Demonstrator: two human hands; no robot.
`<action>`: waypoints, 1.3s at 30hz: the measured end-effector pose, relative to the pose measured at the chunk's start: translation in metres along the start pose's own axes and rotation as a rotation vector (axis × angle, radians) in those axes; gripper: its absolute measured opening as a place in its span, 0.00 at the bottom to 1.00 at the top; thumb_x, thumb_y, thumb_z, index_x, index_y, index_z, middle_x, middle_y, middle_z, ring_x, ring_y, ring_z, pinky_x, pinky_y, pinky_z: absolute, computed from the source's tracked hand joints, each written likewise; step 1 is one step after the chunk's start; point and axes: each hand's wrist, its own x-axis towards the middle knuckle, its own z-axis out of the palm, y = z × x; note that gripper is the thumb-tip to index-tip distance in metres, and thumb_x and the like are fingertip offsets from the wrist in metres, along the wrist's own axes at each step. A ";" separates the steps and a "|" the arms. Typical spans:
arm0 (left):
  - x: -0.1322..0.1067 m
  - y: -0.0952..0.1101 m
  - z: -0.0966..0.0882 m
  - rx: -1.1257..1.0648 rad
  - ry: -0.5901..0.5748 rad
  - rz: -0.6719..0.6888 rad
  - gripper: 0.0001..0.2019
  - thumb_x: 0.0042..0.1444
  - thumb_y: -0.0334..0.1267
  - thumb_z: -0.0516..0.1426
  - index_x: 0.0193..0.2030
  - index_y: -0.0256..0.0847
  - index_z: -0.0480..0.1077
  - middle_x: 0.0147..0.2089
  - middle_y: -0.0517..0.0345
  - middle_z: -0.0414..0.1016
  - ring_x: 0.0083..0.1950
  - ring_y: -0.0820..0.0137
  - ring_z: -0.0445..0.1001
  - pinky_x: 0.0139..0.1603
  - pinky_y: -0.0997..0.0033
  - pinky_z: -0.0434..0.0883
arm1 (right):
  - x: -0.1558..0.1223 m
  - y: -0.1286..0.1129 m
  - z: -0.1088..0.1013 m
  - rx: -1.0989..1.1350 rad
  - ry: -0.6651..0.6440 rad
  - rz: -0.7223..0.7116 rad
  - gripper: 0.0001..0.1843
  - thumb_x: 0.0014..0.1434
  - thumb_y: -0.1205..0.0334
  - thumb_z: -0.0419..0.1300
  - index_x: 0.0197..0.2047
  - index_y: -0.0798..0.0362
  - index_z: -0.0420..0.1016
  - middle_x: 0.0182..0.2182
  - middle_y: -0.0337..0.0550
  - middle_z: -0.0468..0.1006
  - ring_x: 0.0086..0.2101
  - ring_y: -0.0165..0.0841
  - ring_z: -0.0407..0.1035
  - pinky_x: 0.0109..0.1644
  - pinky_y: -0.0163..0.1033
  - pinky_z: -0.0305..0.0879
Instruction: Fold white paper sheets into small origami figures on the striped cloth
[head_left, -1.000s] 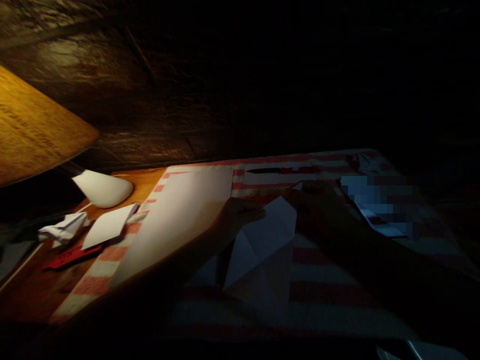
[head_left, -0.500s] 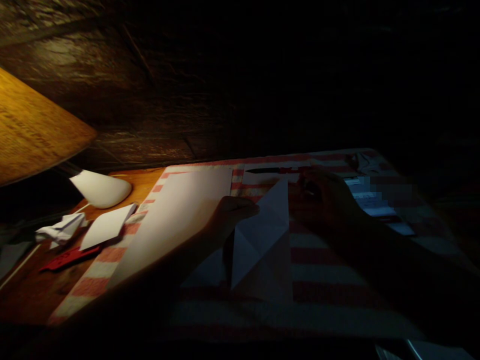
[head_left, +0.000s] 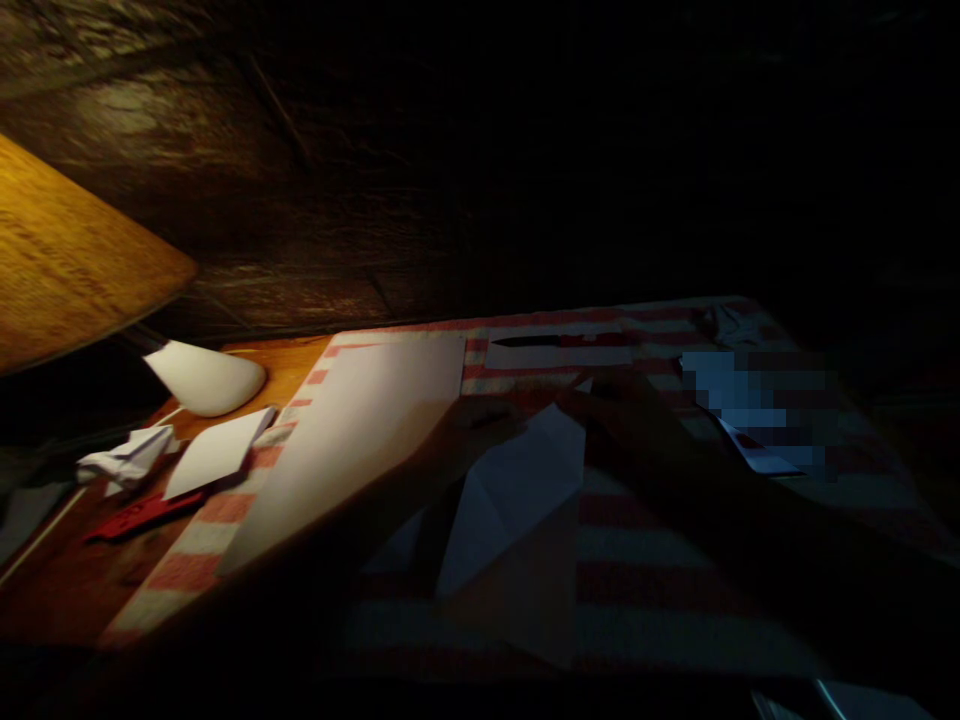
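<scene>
A creased, partly folded white paper sheet (head_left: 510, 500) lies on a red-and-white striped cloth (head_left: 660, 560). My left hand (head_left: 469, 425) rests on the sheet's upper left edge, fingers curled onto it. At the sheet's top right corner is my right hand (head_left: 622, 410), which seems to pinch that corner. Both hands are deep in shadow, so the fingers are hard to make out.
A large flat white sheet (head_left: 360, 430) lies left of the fold. A dark pen (head_left: 555, 341) lies at the cloth's far edge. On the wooden table (head_left: 67, 580) sit a white lamp base (head_left: 204, 378), a crumpled paper (head_left: 124, 458) and a small folded paper (head_left: 214, 452). An orange lampshade (head_left: 67, 270) hangs at left.
The raised flap of the creased sheet has come down and lies flatter. My right hand has moved from near the pen back to the sheet's top corner.
</scene>
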 end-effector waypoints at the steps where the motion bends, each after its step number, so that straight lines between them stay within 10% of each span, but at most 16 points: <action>1: 0.000 0.000 0.001 0.000 0.017 0.019 0.15 0.46 0.49 0.65 0.25 0.38 0.72 0.24 0.62 0.69 0.26 0.75 0.64 0.26 0.76 0.57 | 0.000 0.001 0.000 -0.019 -0.022 -0.006 0.12 0.48 0.55 0.74 0.28 0.53 0.80 0.25 0.40 0.78 0.26 0.31 0.70 0.31 0.38 0.64; 39: -0.005 0.013 -0.012 -0.003 0.360 0.039 0.11 0.42 0.41 0.65 0.21 0.39 0.70 0.21 0.65 0.64 0.25 0.75 0.59 0.27 0.74 0.53 | -0.002 -0.014 -0.004 0.247 0.172 0.096 0.11 0.52 0.54 0.69 0.29 0.50 0.74 0.27 0.40 0.77 0.26 0.35 0.70 0.30 0.41 0.67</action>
